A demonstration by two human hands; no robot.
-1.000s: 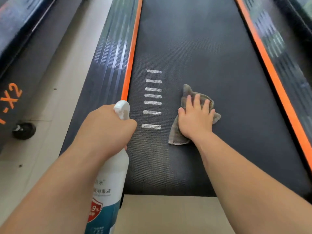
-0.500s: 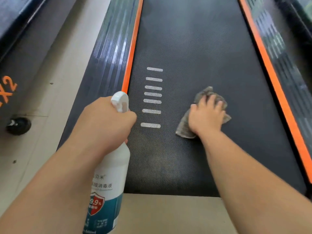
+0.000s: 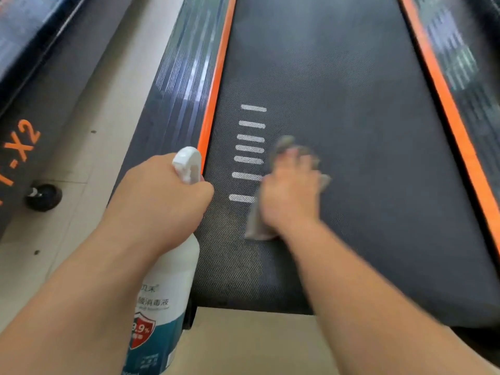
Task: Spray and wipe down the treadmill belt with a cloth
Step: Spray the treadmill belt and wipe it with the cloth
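Now L hand (image 3: 159, 196) grips spray bottle (image 3: 167, 280); R hand (image 3: 290, 193), fingers straight, presses cloth (image 3: 257, 226) on belt (image 3: 351, 104).

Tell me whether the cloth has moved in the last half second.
Yes. The cloth, under the right hand, slid left across the belt, now meeting the white stripes it was clear of.

A single wide-angle view from the person's head looks forward and steeply down along the treadmill belt (image 3: 351, 117). It sits close: the belt's weave shows near its end at the lower frame. The orange side strips (image 3: 216, 90) converge toward the top, and the tiled floor (image 3: 108, 117) fills the left.
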